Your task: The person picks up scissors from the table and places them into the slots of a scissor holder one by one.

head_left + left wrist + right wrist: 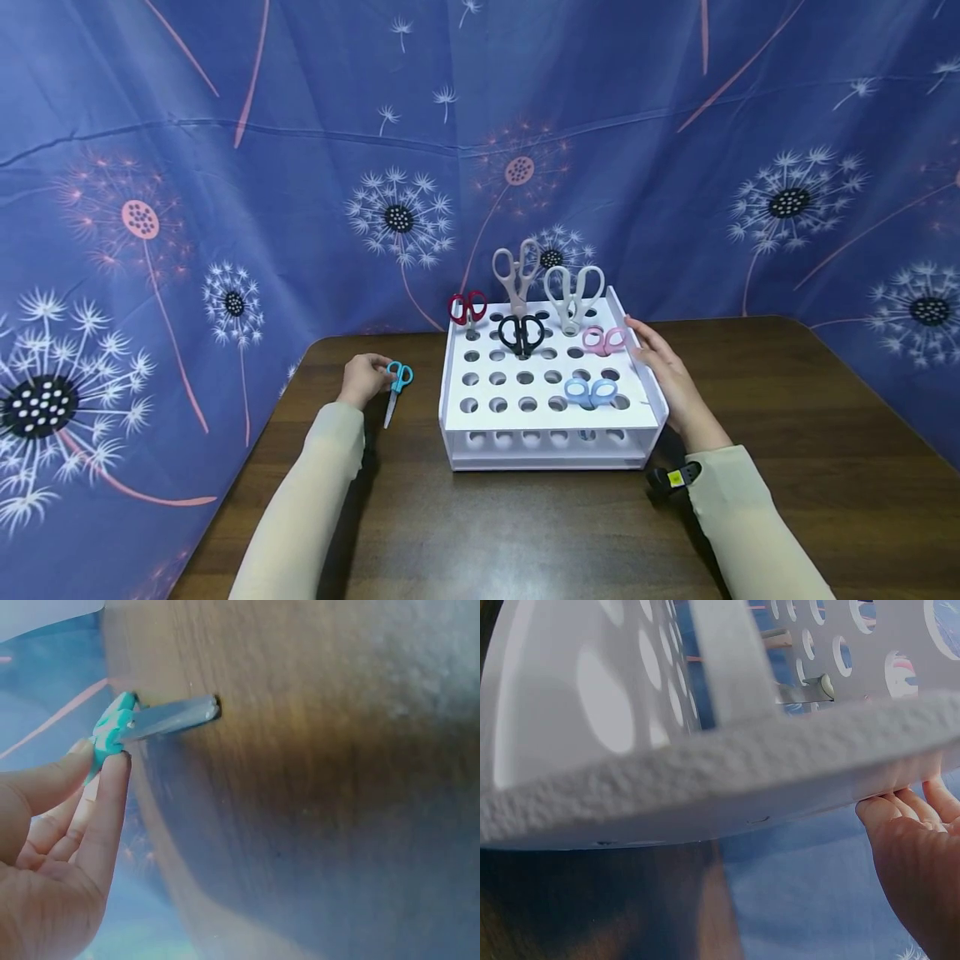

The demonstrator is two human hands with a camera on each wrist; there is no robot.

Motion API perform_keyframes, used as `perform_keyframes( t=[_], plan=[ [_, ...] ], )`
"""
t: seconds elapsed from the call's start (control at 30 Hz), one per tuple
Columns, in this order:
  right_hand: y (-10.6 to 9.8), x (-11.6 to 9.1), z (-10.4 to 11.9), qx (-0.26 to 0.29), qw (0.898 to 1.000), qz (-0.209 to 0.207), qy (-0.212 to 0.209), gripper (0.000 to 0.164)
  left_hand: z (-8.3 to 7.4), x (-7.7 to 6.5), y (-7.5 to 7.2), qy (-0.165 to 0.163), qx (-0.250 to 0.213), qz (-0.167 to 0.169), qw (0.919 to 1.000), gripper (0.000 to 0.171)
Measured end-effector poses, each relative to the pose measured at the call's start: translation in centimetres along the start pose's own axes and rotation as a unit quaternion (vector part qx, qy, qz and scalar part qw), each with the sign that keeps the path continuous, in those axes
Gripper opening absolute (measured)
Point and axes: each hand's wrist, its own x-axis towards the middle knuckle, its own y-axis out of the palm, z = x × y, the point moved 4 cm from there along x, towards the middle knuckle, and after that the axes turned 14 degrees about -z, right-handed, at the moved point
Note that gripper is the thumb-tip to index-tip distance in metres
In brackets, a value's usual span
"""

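Note:
My left hand (364, 380) pinches a pair of turquoise-handled scissors (393, 392) by the handle, left of the rack. In the left wrist view, thumb and fingertip meet on the turquoise handle (111, 735), and the closed blades (172, 718) point toward the wooden table. My right hand (670, 375) rests its extended fingers against the right side of a white holed rack (480, 419). The right wrist view has its fingertips (877, 810) on the outer face of the side panel (780, 769).
Upright in the rack stand red scissors (467, 308), black scissors (521, 335), beige scissors (516, 271), white scissors (573, 296), pink scissors (603, 340) and light blue scissors (590, 392). The brown table (525, 533) meets a blue dandelion-print cloth (315, 208) behind.

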Motion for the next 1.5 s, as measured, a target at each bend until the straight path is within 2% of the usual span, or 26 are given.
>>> perform_keyframes(
  t=[0.13, 0.33, 0.6, 0.7, 0.9, 1.1, 1.3, 1.5],
  plan=[
    [0.1, 0.0, 0.0, -0.004, 1.0, 0.001, -0.001, 0.05, 0.3, -0.2, -0.3, -0.006, -0.036, -0.01, 0.9993, 0.02],
    [0.1, 0.0, 0.1, -0.003, 1.0, 0.0, -0.001, 0.05, 0.6, -0.3, -0.9, -0.02, -0.068, -0.023, 0.9972, 0.021],
    [-0.1, 0.2, 0.2, 0.01, 1.0, 0.001, 0.002, 0.05, -0.7, -0.4, -2.1, -0.051, -0.139, -0.038, 0.9882, 0.024],
    [-0.2, 0.3, 0.2, 0.009, 1.0, 0.003, -0.001, 0.05, -1.6, -0.7, -2.5, -0.042, -0.141, -0.045, 0.988, 0.024],
    [-0.2, 0.3, 0.4, -0.001, 1.0, 0.007, -0.005, 0.052, -3.5, -1.5, -3.0, 0.0, -0.126, -0.058, 0.9903, 0.025],
    [-0.3, 0.2, 0.3, -0.007, 1.0, 0.008, -0.003, 0.052, -4.5, -2.0, -3.3, 0.005, -0.138, -0.064, 0.9883, 0.025],
    [-0.2, 0.2, 0.1, -0.008, 1.0, 0.003, 0.004, 0.051, -5.1, -2.3, -3.5, -0.008, -0.19, -0.064, 0.9796, 0.027],
    [-0.2, 0.1, 0.0, -0.007, 1.0, 0.0, 0.008, 0.051, -6.1, -3.5, -4.1, -0.048, -0.27, -0.063, 0.9594, 0.028]
  ],
)
